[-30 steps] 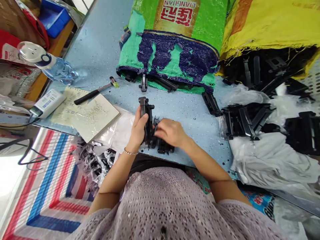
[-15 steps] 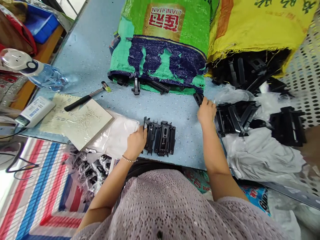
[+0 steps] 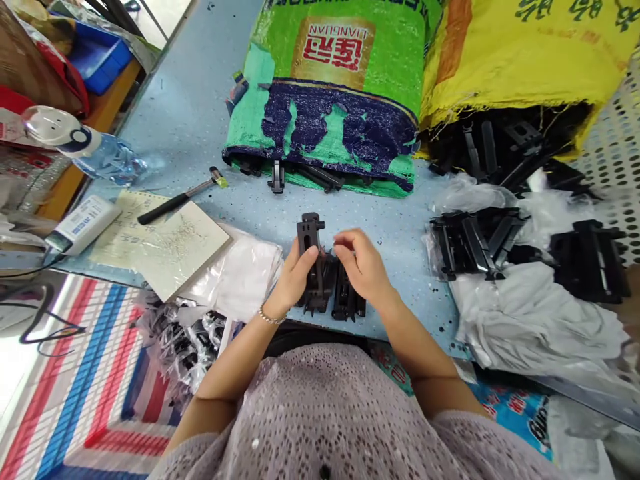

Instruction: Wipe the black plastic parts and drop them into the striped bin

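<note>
My left hand (image 3: 293, 283) is closed around a long black plastic part (image 3: 309, 230), which stands up from the table with its slotted end away from me. My thumb lies across its face. To the right of it, my right hand (image 3: 365, 263) has bent fingers with a gap between thumb and fingertips, and I see nothing in it. Below the hands, more black plastic parts (image 3: 349, 300) lie side by side near the table's front edge, partly covered by my fingers.
A green sack (image 3: 345, 120) and a yellow sack (image 3: 525, 60), both with black parts at their mouths, lie at the back. On the left are a hammer (image 3: 180, 197), a cardboard square (image 3: 183, 247), clear bags (image 3: 245, 270) and a water bottle (image 3: 113, 157). White gloves (image 3: 530, 320) lie right.
My right hand has come from the green sack's right corner to the middle, beside my left hand. The black part it held there is gone from it; my left hand now grips an upright one.
</note>
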A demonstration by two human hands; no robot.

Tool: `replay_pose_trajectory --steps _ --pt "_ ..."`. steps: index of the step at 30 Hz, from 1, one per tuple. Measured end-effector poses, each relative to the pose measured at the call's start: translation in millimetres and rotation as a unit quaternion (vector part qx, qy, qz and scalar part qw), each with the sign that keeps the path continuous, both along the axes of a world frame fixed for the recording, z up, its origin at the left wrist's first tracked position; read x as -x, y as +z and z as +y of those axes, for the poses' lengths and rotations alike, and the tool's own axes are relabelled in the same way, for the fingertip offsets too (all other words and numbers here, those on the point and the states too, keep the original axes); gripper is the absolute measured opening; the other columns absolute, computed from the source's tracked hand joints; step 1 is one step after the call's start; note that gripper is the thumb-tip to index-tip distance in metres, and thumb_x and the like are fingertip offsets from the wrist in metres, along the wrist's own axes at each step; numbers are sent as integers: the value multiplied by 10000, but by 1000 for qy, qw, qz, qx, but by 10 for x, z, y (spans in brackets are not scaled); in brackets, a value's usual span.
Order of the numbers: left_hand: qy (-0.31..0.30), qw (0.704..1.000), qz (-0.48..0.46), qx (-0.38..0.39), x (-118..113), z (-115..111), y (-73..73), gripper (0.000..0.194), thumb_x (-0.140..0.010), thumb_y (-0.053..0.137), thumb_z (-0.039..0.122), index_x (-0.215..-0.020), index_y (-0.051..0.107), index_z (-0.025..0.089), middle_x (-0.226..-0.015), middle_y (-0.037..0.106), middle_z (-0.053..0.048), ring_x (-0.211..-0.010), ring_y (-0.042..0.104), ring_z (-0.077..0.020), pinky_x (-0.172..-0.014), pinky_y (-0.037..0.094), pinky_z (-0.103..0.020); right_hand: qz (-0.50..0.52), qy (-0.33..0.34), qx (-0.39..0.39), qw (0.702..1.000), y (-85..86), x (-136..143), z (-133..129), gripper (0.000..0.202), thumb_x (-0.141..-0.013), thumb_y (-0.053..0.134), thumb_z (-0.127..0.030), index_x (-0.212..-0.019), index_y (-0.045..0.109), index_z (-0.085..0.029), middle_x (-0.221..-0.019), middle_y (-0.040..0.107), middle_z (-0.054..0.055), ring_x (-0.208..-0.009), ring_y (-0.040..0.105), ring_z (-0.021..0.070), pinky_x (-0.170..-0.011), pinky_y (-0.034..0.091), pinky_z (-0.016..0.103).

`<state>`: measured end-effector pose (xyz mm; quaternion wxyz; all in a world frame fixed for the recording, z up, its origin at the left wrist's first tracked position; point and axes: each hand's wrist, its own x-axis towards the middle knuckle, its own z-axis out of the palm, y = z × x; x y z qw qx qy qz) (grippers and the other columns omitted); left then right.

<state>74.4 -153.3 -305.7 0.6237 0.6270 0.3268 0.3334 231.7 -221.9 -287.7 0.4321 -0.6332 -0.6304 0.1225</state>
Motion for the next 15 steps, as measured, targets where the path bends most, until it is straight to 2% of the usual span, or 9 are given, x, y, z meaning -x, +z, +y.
replay_pose_trajectory --steps 2,3,5,7,9,12,15 --pt "-48 996 -8 74 52 -28 41 404 -964 526 586 -988 628 196 -865 643 -43 -703 584 -156 -637 505 -282 -79 -35 -22 996 27 -14 174 368 -1033 416 -542 -1075 609 -232 -1043 657 121 -994 592 273 -866 488 414" --pt "-61 993 -12 98 80 -38 48 405 -960 529 590 -956 622 196 -811 623 -31 -642 551 -144 -582 475 -271 -114 -33 -18 993 36 -37 262 397 -1034 393 -563 -1024 608 -229 -1010 658 122 -983 586 276 -853 475 407" --pt "-47 994 -16 101 127 -40 38 391 -954 542 584 -932 614 201 -775 601 -24 -610 521 -136 -546 443 -261 -141 -17 16 990 54 -66 396 447 -1053 320 -564 -928 593 -232 -909 658 97 -912 591 256 -795 450 370" --pt "-2 998 -8 65 161 -13 10 355 -945 573 561 -951 616 208 -827 617 -32 -673 548 -146 -586 462 -261 -113 -14 64 991 78 -43 432 487 -1071 263 -554 -871 571 -234 -818 642 56 -803 589 217 -724 419 330" --pt "41 998 0 39 193 37 -17 338 -936 594 547 -974 618 212 -869 629 -36 -740 572 -157 -644 488 -266 -75 29 96 992 89 43 353 507 -1079 241 -549 -847 562 -232 -775 626 30 -733 574 187 -685 398 309" --pt "69 997 -9 41 236 125 -34 359 -949 561 559 -930 611 204 -839 624 -29 -716 568 -148 -660 495 -274 -82 152 90 981 14 250 103 466 -1067 325 -547 -839 570 -223 -804 638 44 -751 580 191 -681 400 318" --pt "53 998 4 26 274 235 -27 392 -973 506 571 -936 626 200 -832 641 -39 -688 577 -149 -649 499 -282 -51 181 115 975 -162 400 -105 447 -1066 360 -522 -799 553 -220 -768 637 46 -709 574 187 -645 398 322"
